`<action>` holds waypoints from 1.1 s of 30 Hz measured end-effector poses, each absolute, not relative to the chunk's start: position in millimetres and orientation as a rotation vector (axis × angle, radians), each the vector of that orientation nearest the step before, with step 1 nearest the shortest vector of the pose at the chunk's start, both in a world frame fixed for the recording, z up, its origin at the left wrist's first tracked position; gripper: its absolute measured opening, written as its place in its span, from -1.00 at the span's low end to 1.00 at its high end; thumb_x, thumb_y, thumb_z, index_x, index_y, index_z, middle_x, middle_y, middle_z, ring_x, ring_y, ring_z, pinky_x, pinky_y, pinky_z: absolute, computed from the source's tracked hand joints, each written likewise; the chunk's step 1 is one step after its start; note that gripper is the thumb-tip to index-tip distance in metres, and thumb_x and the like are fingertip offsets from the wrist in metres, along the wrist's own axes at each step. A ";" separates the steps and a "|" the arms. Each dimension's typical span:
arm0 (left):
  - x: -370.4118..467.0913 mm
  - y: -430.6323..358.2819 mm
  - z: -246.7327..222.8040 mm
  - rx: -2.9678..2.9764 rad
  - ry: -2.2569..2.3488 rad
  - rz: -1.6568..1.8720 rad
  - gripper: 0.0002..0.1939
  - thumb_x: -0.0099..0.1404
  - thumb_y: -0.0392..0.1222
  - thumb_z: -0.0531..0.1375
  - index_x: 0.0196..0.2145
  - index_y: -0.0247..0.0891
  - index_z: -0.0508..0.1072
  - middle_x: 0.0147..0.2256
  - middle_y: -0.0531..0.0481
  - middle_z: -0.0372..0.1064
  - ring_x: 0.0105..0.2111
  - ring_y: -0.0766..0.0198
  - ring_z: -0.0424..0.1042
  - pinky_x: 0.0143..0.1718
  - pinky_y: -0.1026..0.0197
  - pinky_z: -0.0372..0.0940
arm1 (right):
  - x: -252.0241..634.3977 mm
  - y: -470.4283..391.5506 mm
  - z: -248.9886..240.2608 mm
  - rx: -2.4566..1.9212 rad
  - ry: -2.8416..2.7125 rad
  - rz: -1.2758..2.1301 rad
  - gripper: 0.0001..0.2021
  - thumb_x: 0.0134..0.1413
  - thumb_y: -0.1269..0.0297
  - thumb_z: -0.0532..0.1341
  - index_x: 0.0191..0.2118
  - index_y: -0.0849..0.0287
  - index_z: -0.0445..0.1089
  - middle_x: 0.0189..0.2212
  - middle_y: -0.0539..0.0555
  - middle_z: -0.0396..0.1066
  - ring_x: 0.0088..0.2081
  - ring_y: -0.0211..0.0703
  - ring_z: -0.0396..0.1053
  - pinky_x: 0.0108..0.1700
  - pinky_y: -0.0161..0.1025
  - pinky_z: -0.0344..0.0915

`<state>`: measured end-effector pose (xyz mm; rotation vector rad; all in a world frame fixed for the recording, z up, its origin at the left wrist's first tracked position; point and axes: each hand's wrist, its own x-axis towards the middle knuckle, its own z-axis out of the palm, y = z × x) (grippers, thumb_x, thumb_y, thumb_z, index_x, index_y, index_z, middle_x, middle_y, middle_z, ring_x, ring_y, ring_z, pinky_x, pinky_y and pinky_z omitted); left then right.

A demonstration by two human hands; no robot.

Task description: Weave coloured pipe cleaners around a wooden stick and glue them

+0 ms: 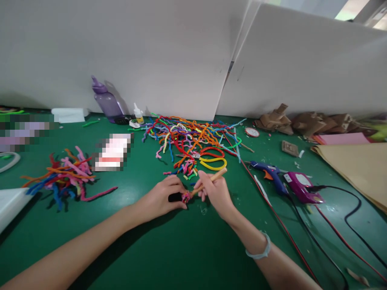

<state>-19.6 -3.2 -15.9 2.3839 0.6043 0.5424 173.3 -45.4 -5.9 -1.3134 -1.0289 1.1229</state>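
My left hand (165, 197) rests on the green table, its fingers and thumb curled round a small pink, fuzzy pipe cleaner piece (186, 197). In my right hand (214, 194) is a light wooden stick (220, 175), held like a pen, with its lower end at the pink piece. Whether the stick pushes into the piece or only touches it, I cannot tell. Just beyond the hands lie short cut pipe cleaner bits (189, 166) and a pair of scissors (213, 158) with one red and one yellow handle loop.
Behind the scissors spreads a tangled heap of coloured pipe cleaners (187, 135); another bunch (68, 175) lies left. A blue glue gun (272, 173) and a magenta box (302, 187) trail cables at right. A purple bottle (107, 102) and small glue bottle (138, 114) stand by the white partition (136, 52).
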 end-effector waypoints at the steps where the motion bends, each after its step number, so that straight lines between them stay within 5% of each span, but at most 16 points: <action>1: -19.9 -2.9 -15.7 2.383 0.599 0.544 -0.74 0.19 -0.06 0.27 -0.21 -0.25 0.46 -0.25 -0.08 0.35 -0.19 0.19 0.33 -0.14 0.14 0.26 | 172.3 -45.8 -6.3 -1.307 -1.018 1.117 -0.58 0.09 0.04 0.17 -0.63 0.25 0.39 -0.82 -0.07 0.20 -0.77 -0.38 0.19 -0.72 -0.45 0.11; 17: -21.0 -0.8 -12.1 2.384 0.532 0.537 -0.74 0.23 -0.15 0.24 -0.11 -0.19 0.47 -0.18 -0.11 0.39 -0.15 0.17 0.36 -0.04 0.07 0.25 | 180.3 -47.6 3.2 -1.243 -0.870 0.987 -0.57 0.10 0.06 0.16 -0.64 0.24 0.40 -0.83 -0.08 0.16 -0.76 -0.36 0.21 -0.74 -0.45 0.12; 22: -23.9 -2.2 -3.5 2.423 0.440 0.418 -0.43 0.30 -0.49 -0.02 0.21 -0.10 0.16 0.11 -0.13 0.23 0.14 0.15 0.16 0.16 -0.04 0.08 | 188.0 -45.6 7.8 -1.196 -0.843 0.991 -0.60 0.06 0.09 0.20 -0.67 0.24 0.39 -0.83 -0.11 0.10 -0.74 -0.34 0.22 -0.74 -0.43 0.14; 24: -24.7 -4.9 -2.5 2.438 0.519 0.408 -0.36 0.26 -0.48 0.02 0.25 -0.09 0.07 0.18 -0.13 0.11 0.18 0.12 0.09 0.18 -0.05 0.06 | 185.4 -47.4 6.4 -1.249 -0.908 0.990 -0.61 0.07 0.09 0.19 -0.65 0.24 0.40 -0.82 -0.09 0.13 -0.75 -0.34 0.22 -0.73 -0.43 0.14; 29: -18.3 -13.9 -8.5 2.429 0.808 0.568 -0.59 0.21 -0.08 0.24 0.00 -0.18 0.35 -0.05 -0.12 0.33 -0.02 0.09 0.29 0.06 -0.02 0.20 | 182.2 -49.1 3.7 -1.346 -1.026 0.976 -0.61 0.07 0.07 0.19 -0.64 0.23 0.41 -0.82 -0.08 0.18 -0.75 -0.35 0.21 -0.71 -0.43 0.12; 33: -10.0 -19.0 -9.9 2.418 0.894 0.651 -0.84 0.24 -0.12 0.21 -0.24 -0.22 0.43 -0.25 -0.06 0.41 -0.17 0.14 0.34 -0.03 0.01 0.23 | 181.5 -48.9 3.2 -1.367 -1.078 0.978 -0.59 0.09 0.05 0.17 -0.63 0.23 0.41 -0.81 -0.07 0.20 -0.76 -0.37 0.18 -0.72 -0.44 0.10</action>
